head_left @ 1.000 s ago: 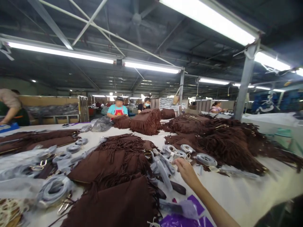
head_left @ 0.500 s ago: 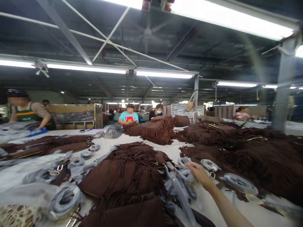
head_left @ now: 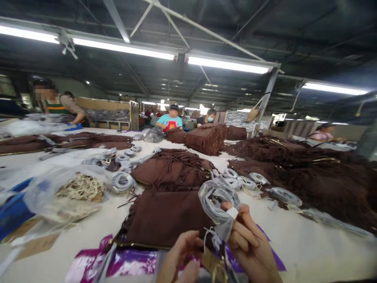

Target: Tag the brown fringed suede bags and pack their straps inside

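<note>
My right hand [head_left: 250, 243] pinches a coiled strap [head_left: 216, 198] wrapped in clear plastic and raised over the table, a white band around it. Below the coil hang gold metal hardware [head_left: 219, 271], a tan tag [head_left: 208, 259] and thin white string. My left hand [head_left: 181, 251] is close by on the left, fingers curled and thumb apart, with nothing visible between them. Just beyond both hands lies a brown fringed bag [head_left: 167, 216] with a gold zipper along its near edge. Under it is shiny purple-and-white packaging [head_left: 132, 262].
More brown fringed bags are piled at the right [head_left: 318, 188] and farther back [head_left: 206, 137]. Several wrapped strap coils [head_left: 257, 179] lie mid-table. On the left are a clear bag of pale cords [head_left: 82, 188] and a blue item [head_left: 14, 212]. People [head_left: 171, 122] work across the table.
My right hand has come back from the strap coils toward me, now holding one coil. My left hand has entered view. The view has tilted down, showing the purple packaging.
</note>
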The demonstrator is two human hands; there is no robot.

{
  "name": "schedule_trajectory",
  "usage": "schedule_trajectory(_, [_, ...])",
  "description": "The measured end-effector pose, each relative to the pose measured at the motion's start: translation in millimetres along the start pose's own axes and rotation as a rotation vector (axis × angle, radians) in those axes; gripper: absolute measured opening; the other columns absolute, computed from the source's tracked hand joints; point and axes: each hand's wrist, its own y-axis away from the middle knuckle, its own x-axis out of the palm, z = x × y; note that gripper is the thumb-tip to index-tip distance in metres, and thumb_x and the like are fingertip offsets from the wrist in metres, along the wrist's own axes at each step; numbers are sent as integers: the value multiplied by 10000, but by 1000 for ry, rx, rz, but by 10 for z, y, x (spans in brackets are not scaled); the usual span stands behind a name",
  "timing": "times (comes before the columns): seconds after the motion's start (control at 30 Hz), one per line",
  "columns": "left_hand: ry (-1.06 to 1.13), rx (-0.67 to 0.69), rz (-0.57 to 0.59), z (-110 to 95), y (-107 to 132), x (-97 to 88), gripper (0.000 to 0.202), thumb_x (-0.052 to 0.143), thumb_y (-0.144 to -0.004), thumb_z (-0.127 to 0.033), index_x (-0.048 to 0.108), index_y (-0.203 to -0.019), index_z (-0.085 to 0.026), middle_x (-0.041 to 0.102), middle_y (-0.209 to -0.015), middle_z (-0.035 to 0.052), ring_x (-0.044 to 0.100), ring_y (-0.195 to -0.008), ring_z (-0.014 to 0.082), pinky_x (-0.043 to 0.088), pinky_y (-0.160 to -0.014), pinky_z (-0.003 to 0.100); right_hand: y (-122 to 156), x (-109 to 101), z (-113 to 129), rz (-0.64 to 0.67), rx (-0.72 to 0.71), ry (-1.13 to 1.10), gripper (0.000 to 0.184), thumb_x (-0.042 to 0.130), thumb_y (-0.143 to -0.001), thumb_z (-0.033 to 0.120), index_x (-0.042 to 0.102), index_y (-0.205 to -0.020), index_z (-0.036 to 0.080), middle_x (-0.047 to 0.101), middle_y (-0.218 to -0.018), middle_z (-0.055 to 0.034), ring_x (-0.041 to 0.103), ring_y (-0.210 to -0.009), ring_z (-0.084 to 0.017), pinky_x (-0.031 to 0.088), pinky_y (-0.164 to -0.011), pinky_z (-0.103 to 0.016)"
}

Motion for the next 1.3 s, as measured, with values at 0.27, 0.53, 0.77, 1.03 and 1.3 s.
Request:
schedule_trajectory(0.27, [44,-74,-133,22,176,197,502,482,-866,-621,594,-1054,-170,659,-808,60,630,-682,172,489,-608,262,174,81,-457,-122,-9,78,159,744,-822,334,641,-874,224,511,-606,85,199,-344,-14,210,-324,-116])
schedule_trajectory(0.53, [227,-204,-160,71,75,41,563,614,-757,-598,636,-1087,-143,692,-927,95,659,-733,193,535,-616,286,414,-113,-369,-5,-250,1865,288,449,-937,416,657,-813,259,632,-856,-42,613,-724,-194,442,-600,-274])
schedule_trajectory(0.77, [229,-259,-128,-58,85,125,517,682,-733,-483,649,-1115,-137,698,-904,92,668,-755,195,557,-699,309,723,66,-406,305,-389,2320,197,444,-855,158,551,-720,253,621,-681,4,601,-537,-137,269,-477,-275])
schedule_trajectory(1.03, [168,-219,-106,-93,119,196,348,615,-813,-395,592,-1074,-167,685,-968,73,656,-810,190,548,-759,314,693,33,-490,310,-396,2354,199,425,-850,128,562,-784,257,640,-720,2,615,-551,-152,248,-484,-294])
schedule_trajectory(1.3, [-17,-79,12,-97,173,163,273,549,-855,-239,589,-1114,-158,677,-1050,94,633,-935,199,487,-872,293,612,86,-527,270,-402,2409,176,481,-791,117,546,-688,244,630,-640,-2,633,-527,-181,243,-475,-313])
